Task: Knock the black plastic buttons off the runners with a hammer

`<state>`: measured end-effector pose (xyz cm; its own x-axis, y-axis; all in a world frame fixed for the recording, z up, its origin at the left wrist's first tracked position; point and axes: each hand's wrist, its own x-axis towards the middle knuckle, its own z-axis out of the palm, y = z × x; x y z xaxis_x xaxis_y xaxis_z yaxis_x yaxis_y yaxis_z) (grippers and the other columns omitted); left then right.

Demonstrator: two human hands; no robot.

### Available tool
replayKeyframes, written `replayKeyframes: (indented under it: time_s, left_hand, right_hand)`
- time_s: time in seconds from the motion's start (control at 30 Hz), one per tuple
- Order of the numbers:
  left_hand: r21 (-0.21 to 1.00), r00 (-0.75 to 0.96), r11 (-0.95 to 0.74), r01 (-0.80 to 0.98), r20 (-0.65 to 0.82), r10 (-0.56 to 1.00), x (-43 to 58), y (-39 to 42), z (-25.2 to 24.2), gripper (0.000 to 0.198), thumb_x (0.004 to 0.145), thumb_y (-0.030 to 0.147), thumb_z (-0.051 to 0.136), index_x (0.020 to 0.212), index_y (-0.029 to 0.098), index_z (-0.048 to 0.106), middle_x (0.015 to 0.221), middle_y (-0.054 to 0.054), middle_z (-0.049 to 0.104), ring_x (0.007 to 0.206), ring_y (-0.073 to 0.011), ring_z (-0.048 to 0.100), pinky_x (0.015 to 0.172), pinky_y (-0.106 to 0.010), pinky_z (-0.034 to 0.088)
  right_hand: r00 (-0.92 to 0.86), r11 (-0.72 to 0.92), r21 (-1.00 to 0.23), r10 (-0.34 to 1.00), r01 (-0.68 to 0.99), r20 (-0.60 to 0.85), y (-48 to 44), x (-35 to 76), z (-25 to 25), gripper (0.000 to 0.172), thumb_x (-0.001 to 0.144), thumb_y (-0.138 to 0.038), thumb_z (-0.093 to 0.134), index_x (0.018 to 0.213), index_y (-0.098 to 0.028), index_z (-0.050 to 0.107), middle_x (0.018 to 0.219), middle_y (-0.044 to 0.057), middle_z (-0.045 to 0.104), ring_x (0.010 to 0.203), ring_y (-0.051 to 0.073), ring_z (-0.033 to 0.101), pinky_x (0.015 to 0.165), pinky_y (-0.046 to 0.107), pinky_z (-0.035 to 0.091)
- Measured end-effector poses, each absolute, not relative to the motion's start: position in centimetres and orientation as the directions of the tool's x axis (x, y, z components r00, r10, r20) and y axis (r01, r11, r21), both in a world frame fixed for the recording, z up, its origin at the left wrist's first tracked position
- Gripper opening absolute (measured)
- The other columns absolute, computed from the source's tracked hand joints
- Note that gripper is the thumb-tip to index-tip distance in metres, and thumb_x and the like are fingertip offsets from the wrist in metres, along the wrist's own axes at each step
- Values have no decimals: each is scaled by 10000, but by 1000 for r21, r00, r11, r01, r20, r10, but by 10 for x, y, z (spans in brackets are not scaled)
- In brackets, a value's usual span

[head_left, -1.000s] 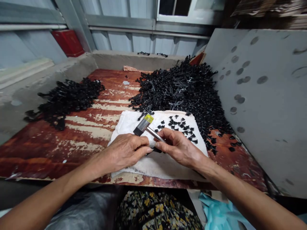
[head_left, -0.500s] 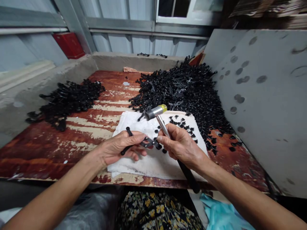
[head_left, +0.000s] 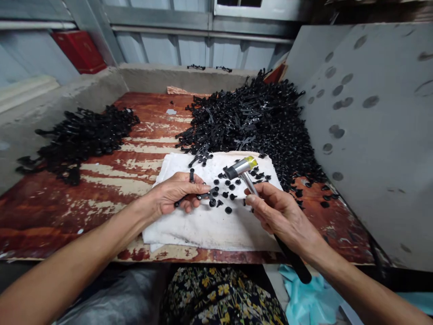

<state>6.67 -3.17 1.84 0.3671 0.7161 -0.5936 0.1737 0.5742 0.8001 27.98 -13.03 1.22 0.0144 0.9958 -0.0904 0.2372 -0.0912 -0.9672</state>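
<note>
Over the left part of a folded white cloth (head_left: 189, 230), my left hand (head_left: 176, 192) is closed on a black jointed bracket (head_left: 203, 195) with round ends; the fingers hide part of it. My right hand (head_left: 275, 205) grips a mallet (head_left: 241, 168) by its shaft. The mallet's metal head has a dark face and a yellow face, and its black handle points down toward the table's front edge. Small black caps (head_left: 228, 210) with stems lie scattered on the cloth between and behind my hands. Another black bracket (head_left: 203, 158) lies at the cloth's back edge.
A large heap of black brackets (head_left: 237, 117) fills the back right, beside a spotted grey panel (head_left: 368, 135). A smaller heap (head_left: 91, 135) sits on the left of the worn red-brown table (head_left: 111, 198). A red box (head_left: 79, 51) stands on the low concrete ledge behind.
My right hand with the mallet has moved right, away from the bracket in my left hand. A bracket now shows fully at the cloth's back edge. The camera view has shifted slightly.
</note>
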Motion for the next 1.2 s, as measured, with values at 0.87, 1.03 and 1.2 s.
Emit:
replayKeyframes:
  time_s: [0.87,1.03,1.2]
  left_hand:
    - [717,302,660,224,-695,653,78,-22,18,226,806,38,646,634,131,531,557,-96,686,262,-2,304,263,-101,200]
    - [718,306,649,251,-695,651,78,-20,17,227,809,44,648,633,129,531,572,-97,691,265,0,308,262,-102,208]
    - [716,293,635,290,-698,653,80,-19,18,231,795,52,665,639,141,520,561,-87,687,262,1,296,264,-102,193]
  right_hand:
    - [32,-161,-962,987,220,-158,-144,297,-6,182,873,-401,556,868,-221,574,491,-89,398,410,104,316,412,238,264]
    - [10,-144,-966,989,215,-145,-144,296,-5,168,879,-385,548,841,-223,561,491,-91,395,397,96,300,403,231,262]
    - [20,-154,-958,988,242,-154,-143,295,-6,161,891,-369,532,838,-219,552,484,-100,353,391,92,282,383,224,244]
